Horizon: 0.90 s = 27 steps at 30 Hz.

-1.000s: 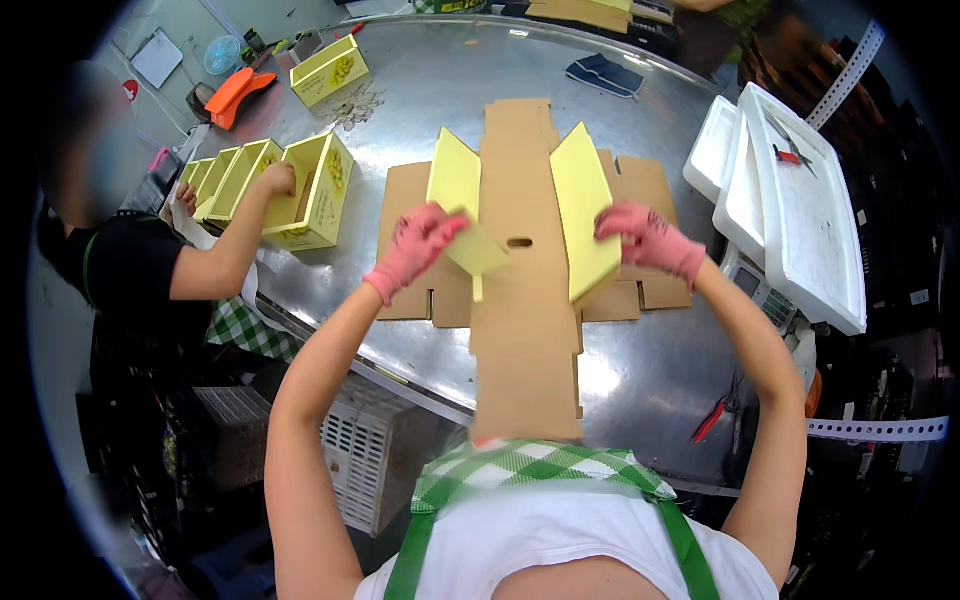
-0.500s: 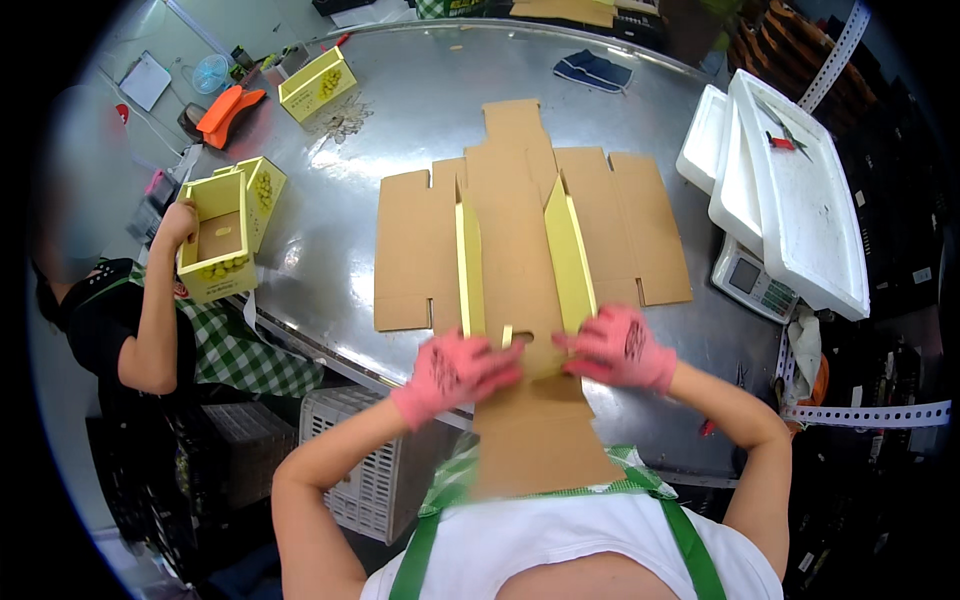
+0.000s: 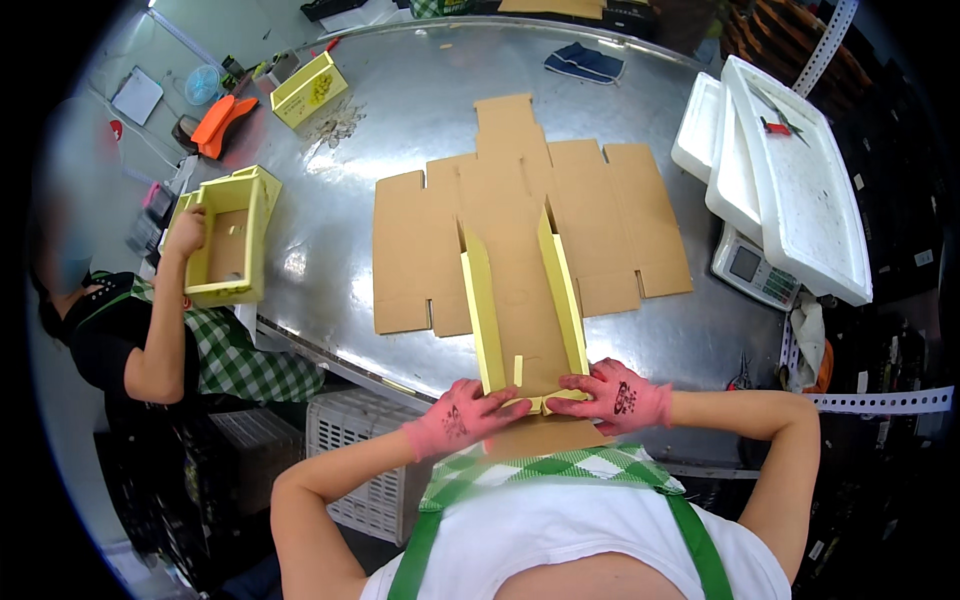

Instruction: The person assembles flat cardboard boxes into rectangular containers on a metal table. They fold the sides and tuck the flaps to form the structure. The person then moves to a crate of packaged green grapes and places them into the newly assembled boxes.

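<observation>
Item: 1 brown carton blank (image 3: 513, 290), centre of the frame, spread on the steel desk (image 3: 400, 110); long axis from upper to lower frame, most of it above both hands. 2 raised yellow-faced side walls (image 3: 482, 320), lower centre. Left hand (image 3: 465, 415) and right hand (image 3: 618, 396), pink-gloved: 1 per lower corner, about equally near. Grip: fingers touching the near end; pinching or merely pressing, cannot tell.

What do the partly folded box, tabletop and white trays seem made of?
Partly folded box: cardboard, matte on its brown face, with crease lines and cut slots. Tabletop: metal, probably steel, semi-glossy, showing bright blurred reflections. White trays: perhaps plastic foam, dull, judging by thick rims; hard plastic is possible.
</observation>
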### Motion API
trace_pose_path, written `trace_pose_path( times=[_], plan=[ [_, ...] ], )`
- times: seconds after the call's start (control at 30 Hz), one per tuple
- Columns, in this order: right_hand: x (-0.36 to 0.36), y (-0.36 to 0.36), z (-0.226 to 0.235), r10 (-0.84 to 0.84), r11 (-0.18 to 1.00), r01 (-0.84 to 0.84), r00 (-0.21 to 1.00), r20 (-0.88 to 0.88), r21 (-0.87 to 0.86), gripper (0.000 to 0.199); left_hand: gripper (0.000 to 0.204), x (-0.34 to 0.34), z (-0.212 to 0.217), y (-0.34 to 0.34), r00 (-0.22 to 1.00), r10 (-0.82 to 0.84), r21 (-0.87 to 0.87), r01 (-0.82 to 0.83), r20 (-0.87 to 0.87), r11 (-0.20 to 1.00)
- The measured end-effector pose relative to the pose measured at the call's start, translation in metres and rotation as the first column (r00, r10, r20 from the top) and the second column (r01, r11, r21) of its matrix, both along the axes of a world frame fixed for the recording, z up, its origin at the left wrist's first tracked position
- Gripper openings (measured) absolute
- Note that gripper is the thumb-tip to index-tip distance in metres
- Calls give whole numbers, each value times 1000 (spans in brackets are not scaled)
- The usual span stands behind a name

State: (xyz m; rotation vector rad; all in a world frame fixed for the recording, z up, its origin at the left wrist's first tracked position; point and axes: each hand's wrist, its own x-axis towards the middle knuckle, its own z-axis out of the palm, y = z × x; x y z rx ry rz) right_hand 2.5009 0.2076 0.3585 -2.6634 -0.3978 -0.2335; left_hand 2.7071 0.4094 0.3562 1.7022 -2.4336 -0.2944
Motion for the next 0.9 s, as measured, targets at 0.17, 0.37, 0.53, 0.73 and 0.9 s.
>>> trace_pose_path(
  times=[0.17, 0.37, 0.53, 0.73, 0.9],
  plan=[
    [24, -8, -9, -208, 975, 199, 975, 83, 101, 34, 55, 31, -8, -28, 988, 10, -56, -19, -154, 998],
    [57, -20, -27, -532, 836, 478, 826, 186, 268, 15, 28, 43, -36, -70, 794, 296, -160, -437, -531, 885],
    [64, 2, -22, -797, 462, 653, 602, -42, 601, 40, 17, 26, -47, -86, 428, 467, 6, -733, -774, 680],
    [66, 2, 5, -626, 670, 742, 549, 554, 22, 61, 19, 15, -30, -107, 425, 530, -41, -807, -734, 590],
    [83, -27, 7, -578, 737, 630, 775, 253, -244, 58, 44, 19, -25, -128, 243, 425, 28, -842, -872, 539]
  ],
)
